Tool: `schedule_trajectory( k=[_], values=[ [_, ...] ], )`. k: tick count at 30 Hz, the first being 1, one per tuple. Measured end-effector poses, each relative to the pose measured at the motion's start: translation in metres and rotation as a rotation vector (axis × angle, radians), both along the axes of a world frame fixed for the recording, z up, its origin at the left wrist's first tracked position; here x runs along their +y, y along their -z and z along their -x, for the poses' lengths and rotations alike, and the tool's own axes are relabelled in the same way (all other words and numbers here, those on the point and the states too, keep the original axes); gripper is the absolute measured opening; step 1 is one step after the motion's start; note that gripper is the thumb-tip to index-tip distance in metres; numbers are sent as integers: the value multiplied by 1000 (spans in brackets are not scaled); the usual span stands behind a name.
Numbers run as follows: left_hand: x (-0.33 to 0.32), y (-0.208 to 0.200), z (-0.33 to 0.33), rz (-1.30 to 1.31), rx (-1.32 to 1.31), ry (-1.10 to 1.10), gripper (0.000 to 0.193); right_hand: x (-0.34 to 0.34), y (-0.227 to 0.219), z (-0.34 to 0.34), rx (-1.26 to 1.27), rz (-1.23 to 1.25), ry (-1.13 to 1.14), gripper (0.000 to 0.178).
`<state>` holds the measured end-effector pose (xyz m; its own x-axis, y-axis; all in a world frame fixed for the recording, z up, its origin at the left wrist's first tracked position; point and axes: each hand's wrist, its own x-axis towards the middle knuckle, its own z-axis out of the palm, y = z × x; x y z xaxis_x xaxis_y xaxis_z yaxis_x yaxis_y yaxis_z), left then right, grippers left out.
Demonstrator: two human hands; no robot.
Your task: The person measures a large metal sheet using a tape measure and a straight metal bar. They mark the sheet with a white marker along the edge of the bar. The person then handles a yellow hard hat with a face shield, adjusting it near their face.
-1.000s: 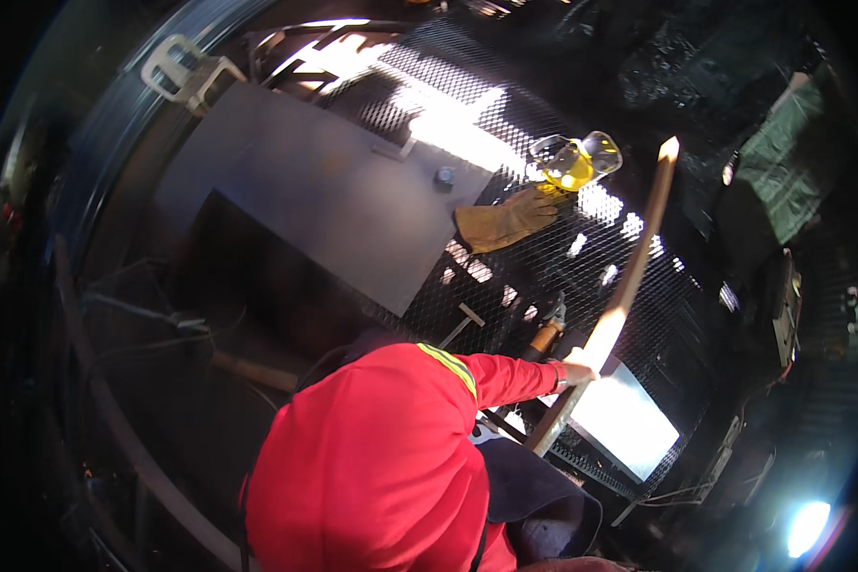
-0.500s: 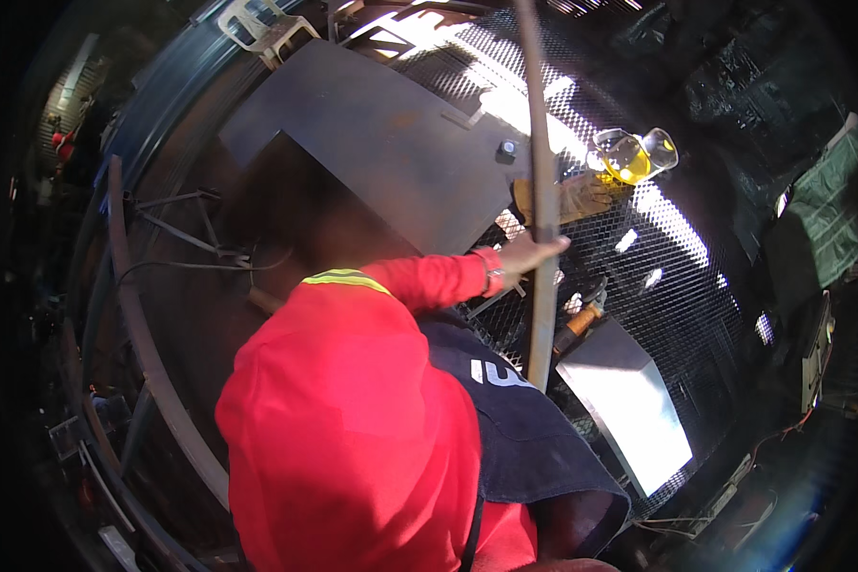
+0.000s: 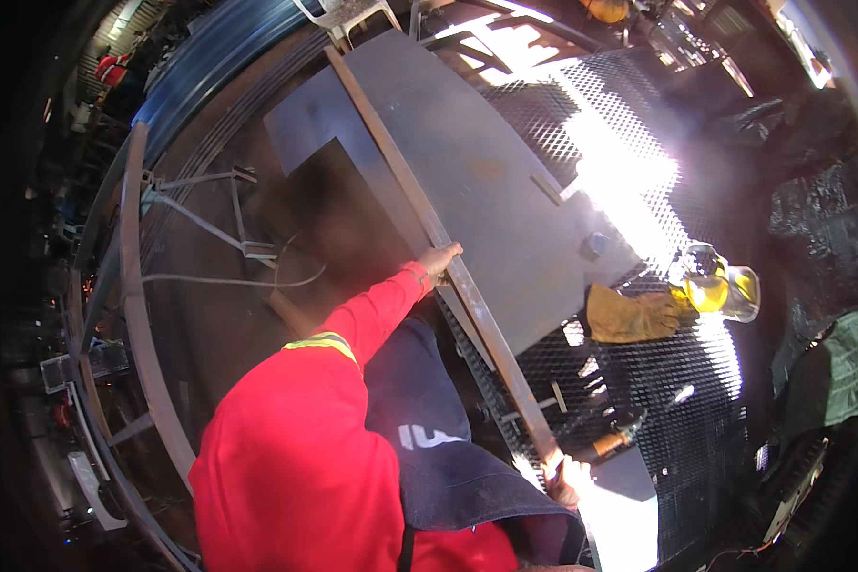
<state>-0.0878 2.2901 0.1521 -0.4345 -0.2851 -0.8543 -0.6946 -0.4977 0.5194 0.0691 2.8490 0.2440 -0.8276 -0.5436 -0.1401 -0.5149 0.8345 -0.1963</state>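
Note:
A long, straight metal bar (image 3: 489,334) slants from the upper left down to the lower middle, over a large grey metal sheet (image 3: 505,181). My left hand (image 3: 440,260) is closed around the bar near its middle. At the lower end of the bar is my right hand (image 3: 569,481), its fingers curled on it and partly lost in glare. Close to my right hand lies a tool with an orange-brown grip (image 3: 612,441). A small T-shaped metal piece (image 3: 547,402) is beside the bar.
A tan leather work glove (image 3: 631,316) and a clear visor-like piece with yellow (image 3: 710,289) lie on the black mesh surface (image 3: 696,419). A bright sheet (image 3: 634,510) is at lower right. A curved steel rail (image 3: 138,286) and a pale chair (image 3: 357,14) stand leftward.
The bar has swung from nearly upright in the picture to a slant, its far end going left. My left hand's fingers, earlier stretched out, now wrap it. My right hand has come into view.

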Motion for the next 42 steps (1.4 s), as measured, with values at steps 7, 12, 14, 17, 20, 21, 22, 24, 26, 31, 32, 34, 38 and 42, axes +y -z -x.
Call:
schedule_trajectory(
  k=[7,12,14,17,20,21,22,24,26,31,32,34,38,42],
  values=[
    [-126,149,52,164,-189,-107,43,-112,95,155,-21,11,-55,50],
    [-131,166,104,250,-184,-4,64,-125,147,189,-138,-42,-11,47],
    [-130,157,124,245,-301,126,67,-130,169,191,-207,-96,-37,44],
    [-139,148,128,450,-370,384,70,-138,195,189,-216,-176,-62,43],
    [-147,145,118,918,-427,560,67,-143,202,192,-93,-156,76,61],
    [-154,154,111,947,-328,514,66,-143,201,191,-50,-158,138,67],
    [-167,161,103,977,-226,463,66,-141,202,192,-105,-181,144,77],
    [-192,178,87,1302,-122,502,68,-147,210,195,-195,-111,97,79],
    [-224,202,78,1438,-106,508,78,-160,220,200,-258,-79,44,81],
    [-261,223,109,1342,-161,663,82,-176,242,191,-232,-123,111,78],
    [-262,227,106,1335,-145,650,82,-178,246,190,-216,-121,120,78],
    [-264,230,100,1325,-112,625,81,-183,251,187,-198,-102,144,74],
    [-239,209,117,1250,-378,313,81,-166,253,181,-162,-89,196,68],
    [-310,251,27,1097,-657,-253,84,-178,257,210,-266,64,565,61]
  ],
)
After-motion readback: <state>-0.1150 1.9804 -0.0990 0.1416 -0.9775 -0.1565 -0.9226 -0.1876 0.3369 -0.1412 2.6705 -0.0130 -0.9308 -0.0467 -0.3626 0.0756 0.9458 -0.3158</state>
